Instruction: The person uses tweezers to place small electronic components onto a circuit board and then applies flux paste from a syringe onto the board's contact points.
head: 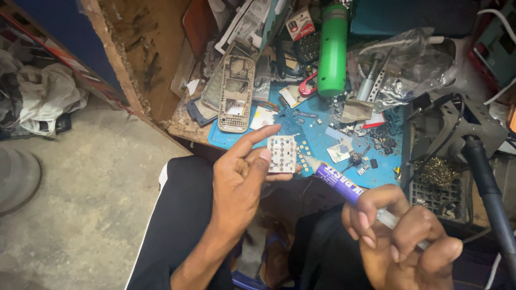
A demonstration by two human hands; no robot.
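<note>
Left hand pinches the small white keypad board by 1 edge, face up over the lap — handy for the syringe. Right hand is closed round that purple-labelled syringe, tip touching the board's edge. Blue mat on the desk w/ a phone frame, green canister.

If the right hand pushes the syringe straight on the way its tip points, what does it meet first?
Probably the small white keypad board held in the left hand; the purple syringe in the right hand already points at its edge.
</note>
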